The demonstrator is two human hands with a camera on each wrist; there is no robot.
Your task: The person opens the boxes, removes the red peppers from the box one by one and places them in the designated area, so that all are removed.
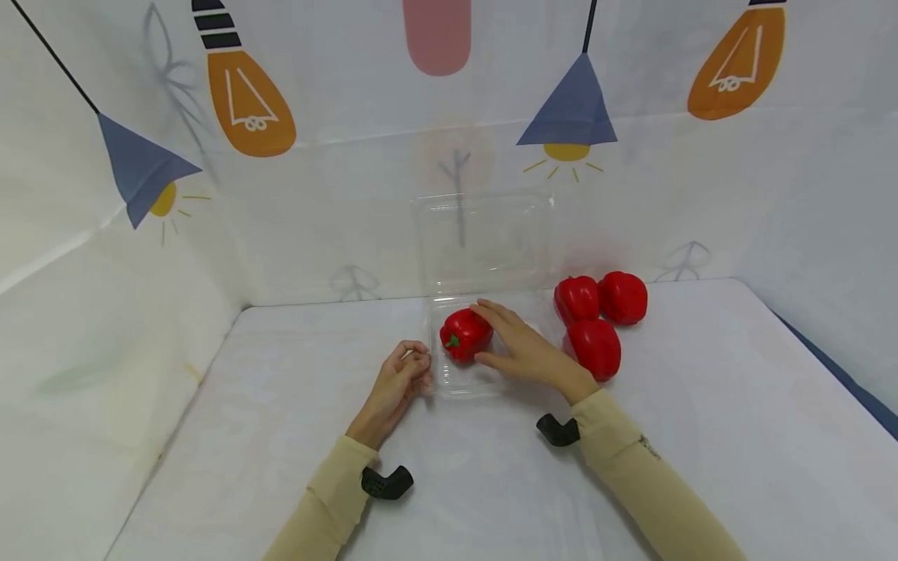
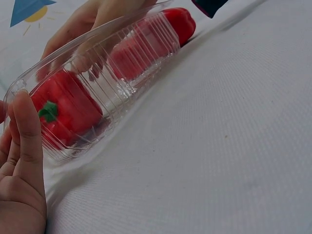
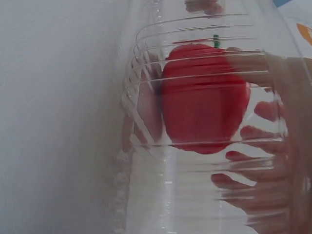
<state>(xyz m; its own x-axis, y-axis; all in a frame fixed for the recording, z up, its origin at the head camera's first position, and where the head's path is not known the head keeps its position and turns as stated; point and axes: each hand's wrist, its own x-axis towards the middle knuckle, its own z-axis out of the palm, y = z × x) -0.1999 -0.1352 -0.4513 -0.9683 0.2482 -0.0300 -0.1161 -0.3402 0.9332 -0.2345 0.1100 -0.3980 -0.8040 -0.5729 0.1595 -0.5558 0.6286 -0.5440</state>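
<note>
A red bell pepper (image 1: 464, 336) with a green stem lies in the left part of a clear plastic clamshell container (image 1: 459, 386), whose lid (image 1: 484, 241) stands raised at the back. My left hand (image 1: 400, 382) pinches the container's left rim between thumb and fingers; its thumb shows in front of the wall in the left wrist view. Over the container, my right hand (image 1: 526, 349) reaches in from the right, fingers spread, thumb and forefinger at either side of the pepper's right part. Through the ribbed wall, the right wrist view shows the pepper (image 3: 204, 102) between them.
Three more red bell peppers stand in a cluster right of the container: one at the front (image 1: 595, 349), one at back left (image 1: 577, 298), one at back right (image 1: 623, 298). A white cloth covers the table (image 1: 701, 405). A printed curtain (image 1: 337, 195) hangs right behind it.
</note>
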